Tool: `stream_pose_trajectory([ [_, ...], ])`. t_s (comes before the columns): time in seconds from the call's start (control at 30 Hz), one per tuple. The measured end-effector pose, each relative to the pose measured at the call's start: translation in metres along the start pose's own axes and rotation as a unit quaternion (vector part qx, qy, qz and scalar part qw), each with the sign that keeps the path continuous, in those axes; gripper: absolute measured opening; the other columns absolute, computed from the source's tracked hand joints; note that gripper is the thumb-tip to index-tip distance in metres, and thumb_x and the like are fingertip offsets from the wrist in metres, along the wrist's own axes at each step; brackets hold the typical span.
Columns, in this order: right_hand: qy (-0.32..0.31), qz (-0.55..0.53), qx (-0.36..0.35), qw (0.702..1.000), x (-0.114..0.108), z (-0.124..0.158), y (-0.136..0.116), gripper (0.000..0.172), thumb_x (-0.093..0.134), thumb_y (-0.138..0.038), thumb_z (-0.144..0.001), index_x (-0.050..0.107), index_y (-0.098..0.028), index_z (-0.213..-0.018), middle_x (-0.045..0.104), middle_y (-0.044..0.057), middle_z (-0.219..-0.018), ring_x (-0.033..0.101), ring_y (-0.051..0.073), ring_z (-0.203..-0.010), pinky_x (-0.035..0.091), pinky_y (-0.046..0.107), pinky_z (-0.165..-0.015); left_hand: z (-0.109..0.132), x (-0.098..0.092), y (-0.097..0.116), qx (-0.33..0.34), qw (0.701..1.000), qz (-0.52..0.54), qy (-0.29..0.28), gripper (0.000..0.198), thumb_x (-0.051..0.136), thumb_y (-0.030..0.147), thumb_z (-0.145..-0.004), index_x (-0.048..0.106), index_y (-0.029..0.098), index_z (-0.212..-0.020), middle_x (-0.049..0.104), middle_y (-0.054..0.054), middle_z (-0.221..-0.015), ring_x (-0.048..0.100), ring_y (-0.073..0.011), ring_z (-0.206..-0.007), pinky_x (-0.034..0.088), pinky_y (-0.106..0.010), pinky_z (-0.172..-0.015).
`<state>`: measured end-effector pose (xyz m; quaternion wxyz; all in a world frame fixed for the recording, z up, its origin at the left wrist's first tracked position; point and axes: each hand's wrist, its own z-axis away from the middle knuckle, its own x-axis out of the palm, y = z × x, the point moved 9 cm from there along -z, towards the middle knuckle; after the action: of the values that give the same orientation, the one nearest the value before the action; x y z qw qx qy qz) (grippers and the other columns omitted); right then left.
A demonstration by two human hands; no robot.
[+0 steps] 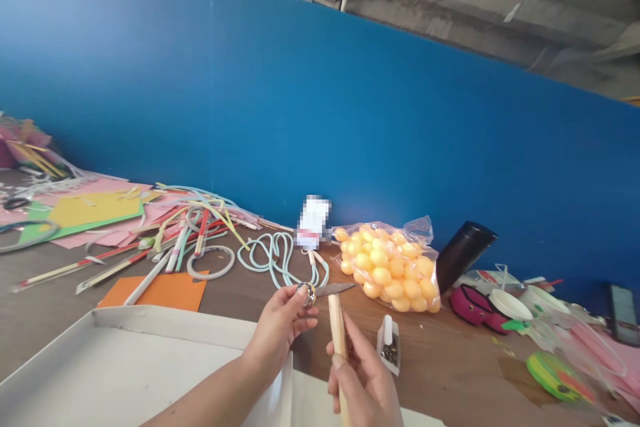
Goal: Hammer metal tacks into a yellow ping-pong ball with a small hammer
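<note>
My right hand (363,377) is wrapped round the wooden handle of a small hammer (336,320), held upright above the brown table (240,293). The hammer's metal head points right at about the height of my left fingertips. My left hand (285,323) is closed, its fingertips pinching the metal head end of the hammer. A small open white box of dark metal pieces (389,345) lies just right of the hammer. A white tray (130,360) sits below my left arm.
A clear bag of orange balls (387,267) lies behind the hands, with a black cylinder (465,253) to its right. Coloured paper sheets, straws and a pale green cord (273,253) litter the left. A blue wall panel stands behind. Pink and green items crowd the right.
</note>
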<state>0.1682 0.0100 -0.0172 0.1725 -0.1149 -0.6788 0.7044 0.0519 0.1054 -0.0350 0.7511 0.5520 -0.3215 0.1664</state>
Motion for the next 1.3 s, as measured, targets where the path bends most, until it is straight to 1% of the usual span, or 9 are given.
stream_pose_trajectory([
  [0.27,-0.001,0.001,-0.004,1.000,0.0009,0.0013,-0.0034,0.066,0.064,-0.040,-0.070,0.047,-0.016,-0.129,0.064,0.007,-0.080,0.050,0.009,-0.043,0.036,0.018,-0.033,-0.0008,-0.0031,-0.0007,0.006,1.000,-0.003,0.012,0.024,0.068,0.031,-0.071,0.059,0.014,-0.085,0.060,-0.004,-0.076,0.062,-0.0115,-0.064,0.053,-0.020,-0.055],
  [0.4,-0.010,0.027,0.002,1.000,0.0037,0.0022,-0.0036,0.064,0.064,-0.039,-0.071,0.048,-0.014,-0.128,0.063,0.005,-0.073,0.049,0.009,-0.042,0.035,0.017,-0.033,-0.0015,-0.0030,-0.0005,0.004,1.000,-0.004,0.012,0.024,0.068,0.032,-0.072,0.059,0.014,-0.084,0.060,-0.004,-0.075,0.062,-0.0116,-0.064,0.053,-0.020,-0.055],
  [0.53,-0.002,0.024,-0.006,1.000,0.0020,0.0022,-0.0046,0.065,0.062,-0.042,-0.073,0.045,-0.016,-0.130,0.061,0.005,-0.076,0.049,0.009,-0.044,0.037,0.018,-0.034,-0.0005,-0.0023,0.0000,0.002,1.000,-0.015,0.012,0.023,0.066,0.033,-0.073,0.058,0.014,-0.085,0.058,-0.002,-0.075,0.061,-0.0105,-0.064,0.053,-0.020,-0.054],
  [0.67,-0.016,0.040,-0.011,0.999,0.0041,0.0022,-0.0039,0.066,0.062,-0.046,-0.073,0.047,-0.014,-0.128,0.056,0.000,-0.059,0.048,0.010,-0.043,0.036,0.017,-0.033,0.0015,-0.0019,-0.0002,-0.005,1.000,-0.016,0.017,0.023,0.066,0.032,-0.073,0.057,0.014,-0.085,0.057,-0.002,-0.075,0.059,-0.0088,-0.060,0.051,-0.018,-0.050],
  [0.8,-0.001,0.028,-0.018,0.999,0.0015,0.0021,-0.0049,0.070,0.061,-0.048,-0.073,0.044,-0.014,-0.131,0.060,0.003,-0.065,0.048,0.010,-0.043,0.038,0.018,-0.033,0.0020,-0.0008,0.0018,-0.003,1.000,-0.013,0.019,0.024,0.066,0.033,-0.073,0.057,0.014,-0.084,0.055,-0.001,-0.075,0.058,-0.0074,-0.057,0.049,-0.016,-0.046],
  [0.97,-0.020,0.062,-0.007,0.998,0.0051,0.0016,-0.0034,0.068,0.060,-0.046,-0.074,0.044,-0.012,-0.131,0.053,-0.002,-0.050,0.047,0.011,-0.043,0.038,0.018,-0.033,0.0014,-0.0034,0.0000,-0.011,0.999,-0.007,0.030,0.023,0.066,0.032,-0.074,0.056,0.014,-0.084,0.054,0.000,-0.072,0.057,-0.0069,-0.055,0.049,-0.017,-0.046],
  [1.07,-0.022,0.054,-0.018,0.998,0.0051,0.0011,-0.0047,0.069,0.058,-0.047,-0.076,0.041,-0.012,-0.133,0.052,-0.002,-0.050,0.048,0.012,-0.043,0.039,0.018,-0.034,0.0005,-0.0038,0.0006,-0.002,1.000,-0.010,0.027,0.023,0.066,0.032,-0.074,0.057,0.014,-0.085,0.054,0.000,-0.073,0.057,-0.0066,-0.055,0.049,-0.016,-0.045],
  [1.23,-0.021,0.065,-0.010,0.998,0.0046,0.0001,-0.0011,0.068,0.059,-0.046,-0.074,0.044,-0.011,-0.131,0.048,-0.004,-0.046,0.046,0.012,-0.042,0.038,0.018,-0.032,-0.0009,-0.0044,-0.0002,-0.006,0.999,-0.004,0.031,0.023,0.066,0.032,-0.073,0.057,0.014,-0.084,0.054,0.000,-0.072,0.057,-0.0067,-0.055,0.049,-0.017,-0.046],
  [1.3,-0.013,0.054,-0.017,0.998,0.0031,0.0000,-0.0024,0.070,0.059,-0.047,-0.074,0.042,-0.011,-0.132,0.046,-0.005,-0.045,0.047,0.012,-0.043,0.038,0.018,-0.033,-0.0011,-0.0042,0.0008,-0.002,1.000,-0.004,0.031,0.023,0.066,0.032,-0.073,0.057,0.014,-0.084,0.054,0.000,-0.072,0.057,-0.0066,-0.055,0.049,-0.016,-0.045],
])
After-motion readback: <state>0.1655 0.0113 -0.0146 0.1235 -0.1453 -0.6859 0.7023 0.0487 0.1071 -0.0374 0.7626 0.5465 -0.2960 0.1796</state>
